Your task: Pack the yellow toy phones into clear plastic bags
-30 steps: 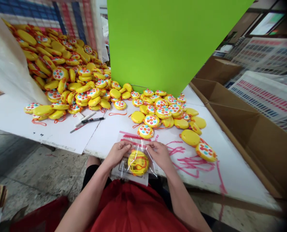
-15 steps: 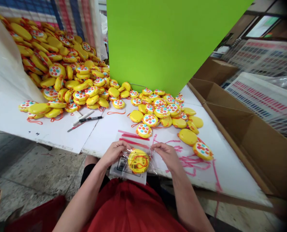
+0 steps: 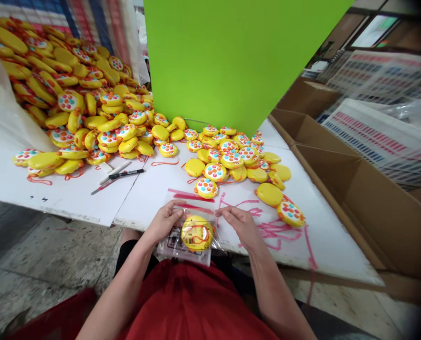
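A yellow round toy [image 3: 197, 233] with an orange cord lies inside a clear plastic bag [image 3: 214, 240] at the table's front edge. My left hand [image 3: 165, 221] pinches the bag's upper left corner between thumb and fingers. At the bag's upper right, my right hand [image 3: 239, 224] has its thumb and fingers pressed together on the thin plastic. Beneath the toy are more flat clear bags [image 3: 173, 245] with dark print. Just beyond the hands sits another yellow toy [image 3: 206, 188] with coloured dots, part of a loose group on the table.
A big heap of yellow toys [image 3: 69, 101] spills from a sack at the left. Pens [image 3: 126, 174] lie left of centre. A green panel [image 3: 231, 61] stands behind. Pink strips [image 3: 277, 229] lie at right, beside open cardboard boxes [image 3: 341, 189] and a white crate [image 3: 380, 137].
The view has shifted, so the table and toys sit further left. My left fingers have slid along the bag's top edge, and the bag looks slightly flatter. Both hands remain at its upper corners.
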A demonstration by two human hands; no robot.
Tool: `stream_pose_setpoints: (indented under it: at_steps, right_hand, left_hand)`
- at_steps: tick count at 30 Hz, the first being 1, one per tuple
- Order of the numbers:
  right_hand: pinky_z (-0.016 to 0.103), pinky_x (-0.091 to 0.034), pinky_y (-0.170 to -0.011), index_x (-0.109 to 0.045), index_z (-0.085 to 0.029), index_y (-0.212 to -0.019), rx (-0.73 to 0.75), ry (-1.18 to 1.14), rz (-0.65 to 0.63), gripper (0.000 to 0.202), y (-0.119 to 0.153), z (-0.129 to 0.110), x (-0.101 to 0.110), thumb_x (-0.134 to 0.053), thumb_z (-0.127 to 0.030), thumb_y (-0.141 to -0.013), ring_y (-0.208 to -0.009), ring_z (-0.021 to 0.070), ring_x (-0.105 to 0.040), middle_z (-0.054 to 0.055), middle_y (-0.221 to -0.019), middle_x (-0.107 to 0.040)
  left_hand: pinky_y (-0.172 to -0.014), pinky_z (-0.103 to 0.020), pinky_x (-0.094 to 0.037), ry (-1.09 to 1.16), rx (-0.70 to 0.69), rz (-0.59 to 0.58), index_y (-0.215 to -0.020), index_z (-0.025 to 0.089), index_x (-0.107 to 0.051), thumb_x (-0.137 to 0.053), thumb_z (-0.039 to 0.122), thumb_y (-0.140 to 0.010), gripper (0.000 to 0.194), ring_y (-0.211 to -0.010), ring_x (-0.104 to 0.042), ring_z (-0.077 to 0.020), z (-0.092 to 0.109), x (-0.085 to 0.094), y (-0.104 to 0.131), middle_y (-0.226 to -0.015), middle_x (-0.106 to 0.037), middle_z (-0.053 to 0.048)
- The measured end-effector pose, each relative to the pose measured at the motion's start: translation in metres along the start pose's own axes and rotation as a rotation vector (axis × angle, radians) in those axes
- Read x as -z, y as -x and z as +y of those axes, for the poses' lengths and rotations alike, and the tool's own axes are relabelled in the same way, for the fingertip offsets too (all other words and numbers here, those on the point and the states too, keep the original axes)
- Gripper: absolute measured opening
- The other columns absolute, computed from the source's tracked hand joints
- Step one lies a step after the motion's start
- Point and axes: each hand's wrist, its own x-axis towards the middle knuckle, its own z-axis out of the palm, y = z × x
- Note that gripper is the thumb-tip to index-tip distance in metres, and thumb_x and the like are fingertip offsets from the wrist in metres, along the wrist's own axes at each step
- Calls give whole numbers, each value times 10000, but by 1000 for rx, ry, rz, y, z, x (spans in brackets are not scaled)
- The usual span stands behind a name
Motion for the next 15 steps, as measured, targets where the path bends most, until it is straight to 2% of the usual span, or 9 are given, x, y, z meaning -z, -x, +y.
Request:
stream_pose_setpoints:
  at_steps: [2, 5, 7, 8, 9, 11, 13, 14, 15]
  right_hand:
    - [320, -494, -742, -688, -184, -839, -3, -25, 2, 278, 1, -2, -3, -641, -448, -767, -796, 189, -624, 54, -844, -712]
    - [262, -466, -543, -672, -180, -828, -38, -54, 42, 266, 2, -4, -1, -686, -420, -713, -594, 142, -579, 17, -665, -663]
    - [250, -438, -465, -667, -176, -851, -42, -60, 107, 292, 2, -7, 9, -681, -434, -716, -500, 128, -541, -3, -570, -618]
    - [256, -447, -461, -665, -177, -869, -23, -44, 190, 301, 1, -10, 19, -681, -438, -720, -485, 129, -542, -6, -558, -611]
    - [269, -468, -477, -662, -179, -883, 13, -11, 330, 303, 1, -13, 30, -687, -434, -721, -488, 135, -554, -5, -563, -613]
    - [313, -517, -547, -654, -180, -904, 145, 73, 748, 286, 0, -21, 59, -690, -404, -731, -536, 156, -597, 14, -638, -634]
    - [360, -550, -651, -625, -180, -1002, 351, 117, 1151, 285, -2, -26, 89, -647, -350, -774, -672, 192, -651, 65, -826, -661]
    - [381, -554, -720, -597, -179, -1073, 452, 125, 1271, 314, -3, -26, 103, -614, -325, -796, -779, 213, -664, 99, -953, -653]
    - [396, -545, -790, -562, -181, -1146, 521, 143, 1318, 360, -3, -22, 116, -585, -310, -811, -892, 231, -655, 129, -1079, -621]
  left_hand:
    - [-665, -256, -514, 2, 12, 8, -1110, 171, -504, -723, 418, -723, 509, -717, -641, -137, 1, -1, 0, -791, -673, -9]
    - [-650, -247, -511, -32, 34, 27, -1170, 173, -490, -726, 436, -719, 572, -680, -631, -125, 3, -1, 0, -779, -668, -1]
    - [-665, -257, -521, -61, 34, 65, -1189, 173, -493, -729, 461, -709, 607, -708, -635, -132, 3, -1, 0, -813, -669, -14]
    - [-680, -266, -527, -72, 32, 84, -1183, 171, -501, -728, 474, -703, 611, -740, -639, -141, 3, -2, 0, -844, -670, -27]
    - [-693, -274, -533, -82, 32, 100, -1170, 167, -510, -724, 484, -702, 604, -772, -640, -149, 3, -2, 0, -876, -668, -42]
    - [-694, -276, -538, -121, 28, 111, -1134, 161, -527, -709, 479, -712, 559, -803, -635, -154, 1, -3, -1, -911, -656, -56]
    - [-663, -263, -533, -208, 7, 111, -1106, 161, -544, -686, 444, -735, 487, -767, -619, -144, -2, -4, -1, -862, -632, -35]
    - [-645, -258, -529, -266, -12, 114, -1099, 165, -553, -670, 421, -748, 450, -744, -608, -140, -4, -5, -2, -833, -617, -21]
    - [-627, -256, -525, -327, -32, 119, -1098, 171, -560, -650, 399, -762, 416, -725, -597, -140, -6, -6, -3, -813, -602, -12]
